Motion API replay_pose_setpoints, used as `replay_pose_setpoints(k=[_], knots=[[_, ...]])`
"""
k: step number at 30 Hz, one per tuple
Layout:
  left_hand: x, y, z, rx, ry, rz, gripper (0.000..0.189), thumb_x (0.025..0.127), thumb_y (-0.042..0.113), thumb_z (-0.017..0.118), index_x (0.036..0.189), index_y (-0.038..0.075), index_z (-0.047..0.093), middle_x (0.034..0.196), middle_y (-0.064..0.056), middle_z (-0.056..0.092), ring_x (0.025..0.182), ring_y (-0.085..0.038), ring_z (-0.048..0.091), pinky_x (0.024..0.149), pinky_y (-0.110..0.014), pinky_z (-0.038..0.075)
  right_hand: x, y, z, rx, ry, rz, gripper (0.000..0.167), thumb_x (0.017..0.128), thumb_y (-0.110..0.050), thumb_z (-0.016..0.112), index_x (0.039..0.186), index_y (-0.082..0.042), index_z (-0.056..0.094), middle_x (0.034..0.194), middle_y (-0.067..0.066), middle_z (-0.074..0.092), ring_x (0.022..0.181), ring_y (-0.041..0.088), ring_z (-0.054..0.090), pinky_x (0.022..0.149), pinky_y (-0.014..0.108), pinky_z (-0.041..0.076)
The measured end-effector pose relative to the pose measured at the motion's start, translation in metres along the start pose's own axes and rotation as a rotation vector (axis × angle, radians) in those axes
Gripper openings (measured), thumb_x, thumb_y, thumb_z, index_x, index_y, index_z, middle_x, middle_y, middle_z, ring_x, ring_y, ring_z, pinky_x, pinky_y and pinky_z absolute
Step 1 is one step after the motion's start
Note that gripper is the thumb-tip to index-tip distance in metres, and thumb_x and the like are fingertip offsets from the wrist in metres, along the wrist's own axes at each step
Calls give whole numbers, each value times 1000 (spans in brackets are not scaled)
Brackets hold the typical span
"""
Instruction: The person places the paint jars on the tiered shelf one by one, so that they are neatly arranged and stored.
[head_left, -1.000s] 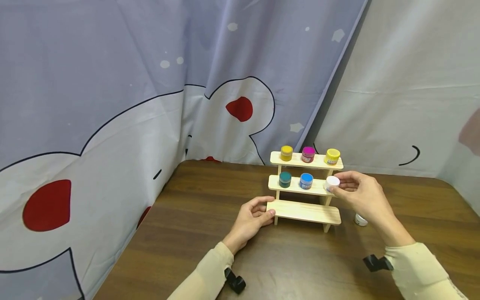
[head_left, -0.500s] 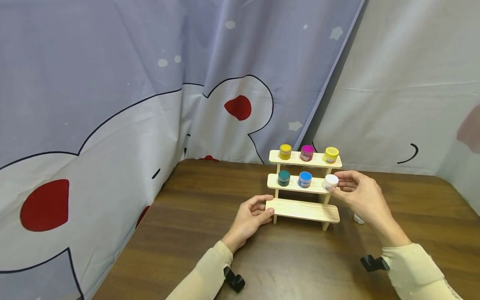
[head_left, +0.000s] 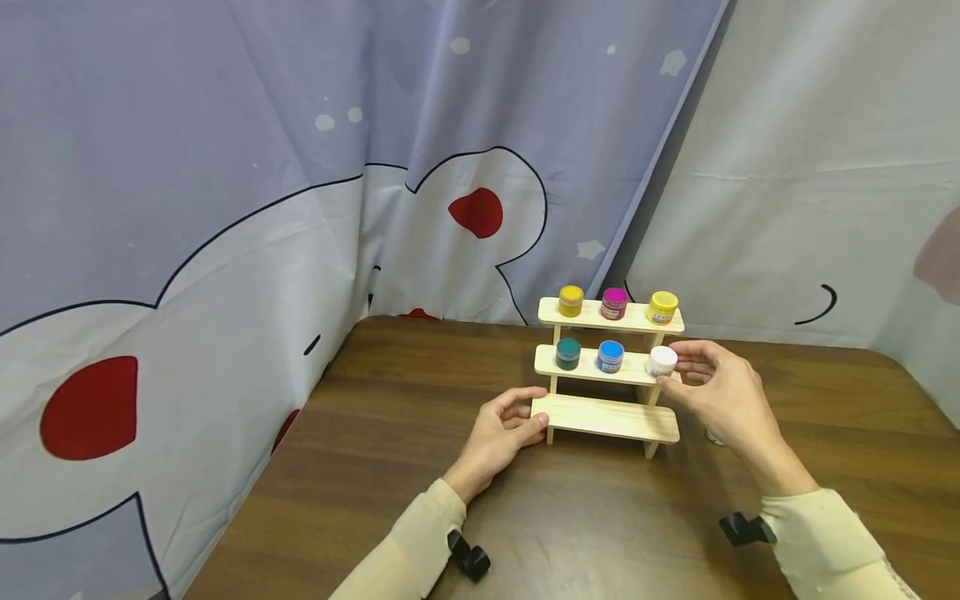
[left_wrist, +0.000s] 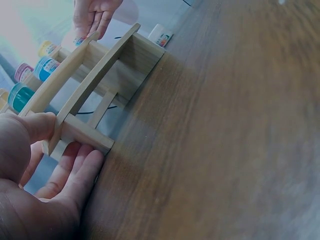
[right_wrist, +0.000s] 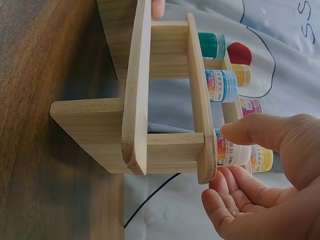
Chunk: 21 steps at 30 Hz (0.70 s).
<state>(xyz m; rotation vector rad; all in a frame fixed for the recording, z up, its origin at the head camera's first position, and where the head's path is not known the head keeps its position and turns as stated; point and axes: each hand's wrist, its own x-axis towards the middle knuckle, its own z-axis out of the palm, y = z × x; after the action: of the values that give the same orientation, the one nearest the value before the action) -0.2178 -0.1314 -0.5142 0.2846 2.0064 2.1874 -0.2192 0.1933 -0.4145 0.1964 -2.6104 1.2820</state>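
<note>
A three-tier wooden display stand (head_left: 603,417) stands on the table. My left hand (head_left: 495,437) grips the left end of its lowest shelf, thumb on the front edge and fingers around the side support (left_wrist: 85,132). At the right end of the middle shelf, my right hand (head_left: 723,400) pinches a small white-lidded paint jar (head_left: 662,360), which sits upright; the thumb lies against its label in the right wrist view. Left of it on that shelf are a blue paint jar (head_left: 610,357) and a dark green paint jar (head_left: 567,354).
The top shelf carries a golden-yellow jar (head_left: 571,302), a magenta jar (head_left: 614,304) and a bright yellow jar (head_left: 662,307). Another white-lidded jar (left_wrist: 160,35) is on the table right of the stand, mostly hidden behind my right wrist in the head view. A printed curtain (head_left: 450,83) hangs behind.
Both hands keep their places on the stand and the white jar. The view shifts slightly, and the jar on the table becomes more hidden behind my right wrist.
</note>
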Motion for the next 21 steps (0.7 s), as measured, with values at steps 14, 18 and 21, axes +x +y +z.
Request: replay_pose_setpoints(k=[14,18,21], knots=[[1,0,0,-7,-5,0,40,105,5,79,143,15,73,111,-12,76,102,-21,78,96,-43,68,-1,0,1,-5,9,12,57,96,-21,90,143,2,68,130,25,77,120,44,76,87,5,53],[1,-1,0,-7,-4,0,40,105,5,79,143,14,73,111,-13,76,103,-21,78,97,-43,68,-1,-1,1,-2,4,19,58,97,-22,90,145,1,67,132,25,76,122,45,75,87,4,51],[1,-1,0,-3,-4,-1,39,105,6,79,143,14,73,110,-13,75,103,-23,78,97,-43,68,-3,-3,0,15,-10,22,60,97,-22,89,147,2,65,133,26,75,124,46,74,87,2,50]])
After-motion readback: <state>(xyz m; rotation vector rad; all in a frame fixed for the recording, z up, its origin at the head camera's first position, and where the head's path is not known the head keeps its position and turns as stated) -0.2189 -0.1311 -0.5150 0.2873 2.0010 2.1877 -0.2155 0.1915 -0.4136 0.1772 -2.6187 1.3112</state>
